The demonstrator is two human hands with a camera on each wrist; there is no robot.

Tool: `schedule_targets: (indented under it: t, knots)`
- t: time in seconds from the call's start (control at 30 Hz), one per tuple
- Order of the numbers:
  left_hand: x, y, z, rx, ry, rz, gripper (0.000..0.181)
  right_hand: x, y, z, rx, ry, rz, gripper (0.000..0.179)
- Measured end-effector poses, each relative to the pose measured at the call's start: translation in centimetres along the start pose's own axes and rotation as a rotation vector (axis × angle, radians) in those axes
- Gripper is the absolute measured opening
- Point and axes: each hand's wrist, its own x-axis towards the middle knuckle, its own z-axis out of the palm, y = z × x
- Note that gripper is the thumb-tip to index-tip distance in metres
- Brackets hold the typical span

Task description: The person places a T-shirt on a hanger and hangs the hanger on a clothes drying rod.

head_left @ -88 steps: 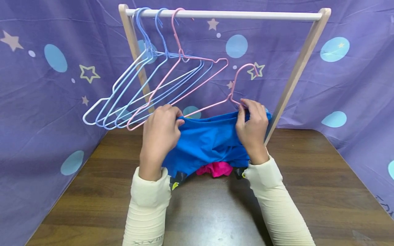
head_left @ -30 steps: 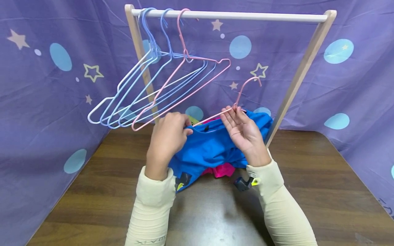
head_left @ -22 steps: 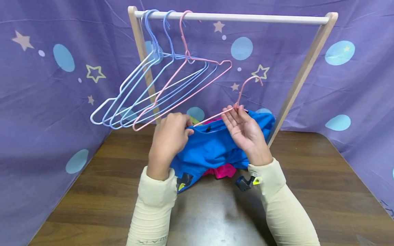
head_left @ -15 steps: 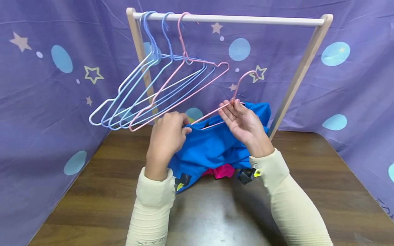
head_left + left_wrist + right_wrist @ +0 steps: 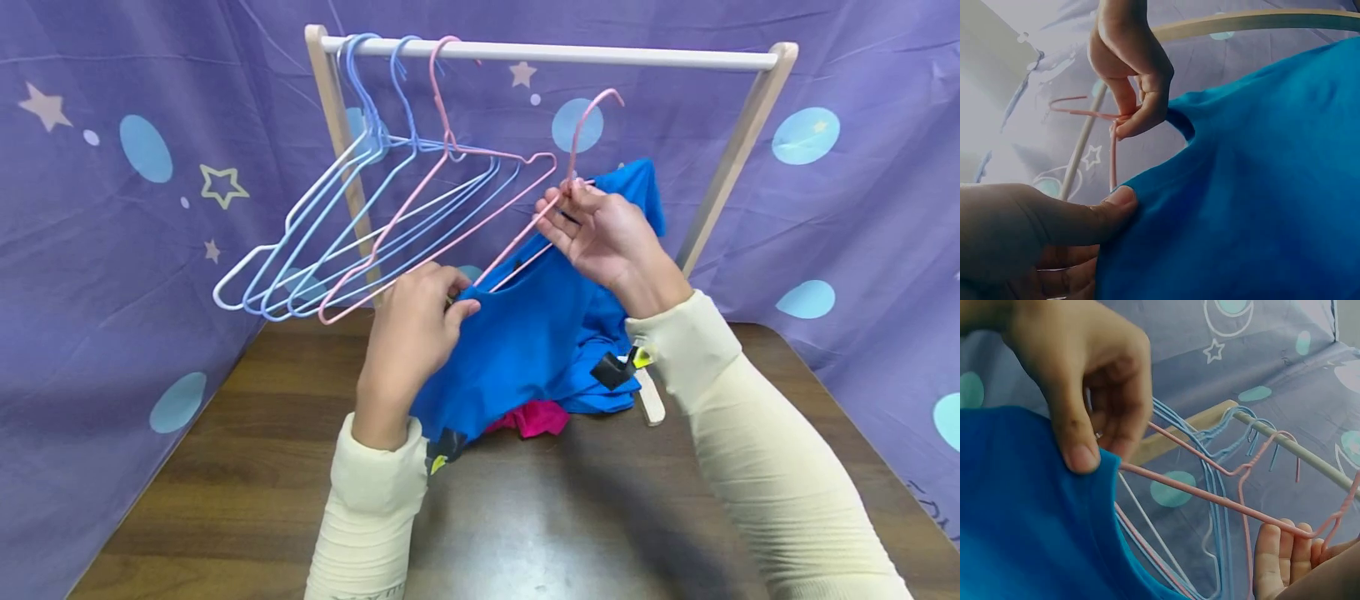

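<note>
My left hand (image 5: pixel 411 337) pinches the neckline edge of a blue T-shirt (image 5: pixel 517 337) between thumb and fingers. Higher up and to the right, my right hand (image 5: pixel 611 242) holds a pink wire hanger (image 5: pixel 577 135) just below its hook. The hanger tilts, its right end raised inside the shirt's shoulder; the left arm enters the neck opening near my left hand. In the right wrist view, the pink hanger's bar (image 5: pixel 1222 501) runs from the shirt's neckline to my right hand's fingers. The left wrist view shows the blue fabric (image 5: pixel 1235 187) stretched from my left thumb.
A clothes rack with a white rod (image 5: pixel 600 56) stands behind. Several blue and white hangers (image 5: pixel 408 100) and one pink hanger (image 5: pixel 439 100) hang at its left. Bright pink cloth (image 5: pixel 536 418) lies under the shirt on the wooden table (image 5: pixel 225 467). A patterned purple curtain surrounds it.
My right hand has let go of the shirt's edge, taken the hanger below its hook and raised it, lifting the shirt's right side. My left hand stays at the neckline.
</note>
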Motion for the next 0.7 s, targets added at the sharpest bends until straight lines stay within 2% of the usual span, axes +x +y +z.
schedule_targets:
  t: [0.1, 0.17, 0.33, 0.47, 0.57, 0.7]
  knots:
    - [-0.3, 0.3, -0.5, -0.043, 0.036, 0.018, 0.03, 0.0, -1.3, 0.7, -0.024, 0.022, -0.004, 0.021]
    - [-0.5, 0.5, -1.0, -0.081, 0.087, 0.045, 0.028, 0.0, -2.2, 1.0, -0.029, 0.042, -0.01, 0.02]
    - [-1.1, 0.6, -2.3, -0.14, 0.295, 0.166, 0.023, 0.4, -4.6, 1.6, -0.057, 0.072, -0.017, 0.02]
    - [-1.3, 0.3, -3.0, -0.134, 0.433, 0.23, 0.02, 0.9, -6.5, 1.5, -0.049, 0.077, -0.009, 0.022]
    - [-1.3, -0.1, -3.4, -0.113, 0.492, 0.213, 0.019, 1.2, -8.0, 1.4, -0.012, 0.085, 0.008, 0.023]
    - [-1.2, -0.7, -3.7, -0.082, 0.54, 0.155, 0.02, 1.3, -10.1, 1.3, 0.031, 0.098, 0.03, 0.024]
